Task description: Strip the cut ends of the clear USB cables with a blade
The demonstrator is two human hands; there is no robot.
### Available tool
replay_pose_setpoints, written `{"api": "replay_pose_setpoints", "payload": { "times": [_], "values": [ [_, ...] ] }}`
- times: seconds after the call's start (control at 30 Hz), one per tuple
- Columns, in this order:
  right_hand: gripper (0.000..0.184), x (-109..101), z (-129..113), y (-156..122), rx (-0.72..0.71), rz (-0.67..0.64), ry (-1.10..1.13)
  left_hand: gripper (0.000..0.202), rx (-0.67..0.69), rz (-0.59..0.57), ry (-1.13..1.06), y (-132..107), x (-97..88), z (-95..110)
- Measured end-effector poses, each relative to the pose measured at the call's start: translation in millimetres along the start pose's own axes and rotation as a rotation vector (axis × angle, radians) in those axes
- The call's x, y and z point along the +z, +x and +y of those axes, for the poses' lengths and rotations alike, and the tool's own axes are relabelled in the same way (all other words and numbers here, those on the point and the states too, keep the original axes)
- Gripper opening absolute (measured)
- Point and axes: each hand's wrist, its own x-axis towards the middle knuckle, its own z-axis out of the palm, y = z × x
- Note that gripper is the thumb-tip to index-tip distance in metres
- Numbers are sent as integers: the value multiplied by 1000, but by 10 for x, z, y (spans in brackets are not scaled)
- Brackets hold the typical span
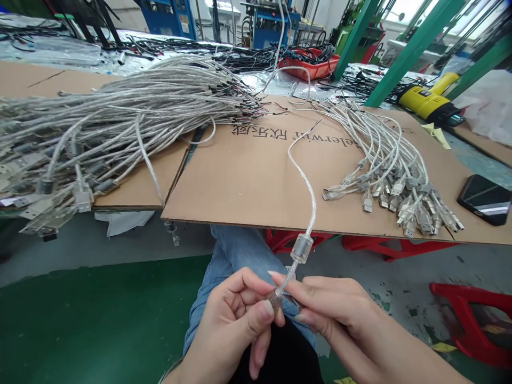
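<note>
While the clear cable ran down the middle of the frame, its low end sat between both hands. The left hand pinched it; the right hand pinched a thin dark thing. More cables lay at right.

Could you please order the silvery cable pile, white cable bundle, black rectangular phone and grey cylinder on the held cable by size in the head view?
Silvery cable pile
White cable bundle
Black phone
Grey cylinder on held cable

Heaped cables and blue machines show a factory workshop.
</note>
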Motion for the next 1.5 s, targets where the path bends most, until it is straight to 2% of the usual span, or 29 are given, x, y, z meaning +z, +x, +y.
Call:
{"api": "replay_pose_setpoints", "payload": {
  "times": [0.2, 0.37, 0.4, 0.47, 0.57, 0.67, 0.77, 0.87, 0.97, 1.03, 1.13, 1.17, 1.23, 1.33, 1.4, 1.5],
  "values": [
    [28, 74, 41, 29, 47, 20, 96, 22, 33, 96, 65, -8, 22, 0],
    [25, 70, 55, 17, 25, 60, 145, 18, 21, -16, -46, 14, 8, -11],
    [21, 85, 71, 7, 30, 95, 131, 18, -4, -24, -80, 18, 13, -10],
    [17, 140, 114, -10, 36, 249, 109, 18, -57, -38, -152, 24, 32, -15],
    [22, 259, 171, -5, -52, 502, 116, 18, -89, -66, -221, 23, 55, -55],
    [31, 345, 178, 34, -177, 549, 149, 19, -68, -83, -204, 21, 47, -110],
    [25, 362, 150, 71, -163, 536, 238, 27, -33, -112, -127, 20, 27, -119],
    [17, 347, 138, 90, -122, 506, 318, 32, -69, -56, -15, 10, 22, -82],
    [16, 330, 179, 82, -74, 460, 351, 26, -97, -17, 9, -8, 30, -48],
    [16, 305, 233, 50, -35, 486, 321, 25, -81, -25, -29, -14, 35, -36],
    [14, 215, 301, -34, 64, 486, 171, 26, -51, 35, -39, -3, 41, -25],
    [21, 171, 303, -60, 106, 420, 132, 26, -39, 60, -27, 4, 43, -22],
    [31, 77, 269, -91, 142, 206, 120, 22, -2, 94, -4, 18, 49, -17],
    [30, -25, 158, -60, 93, -77, 121, 15, 57, 130, 35, 28, 66, -6],
    [30, -48, 98, -12, 58, -132, 84, 12, 95, 152, 82, 28, 78, 6],
    [27, -35, 69, 37, 42, -114, 19, 11, 141, 160, 152, 25, 86, 19]
  ]
}}
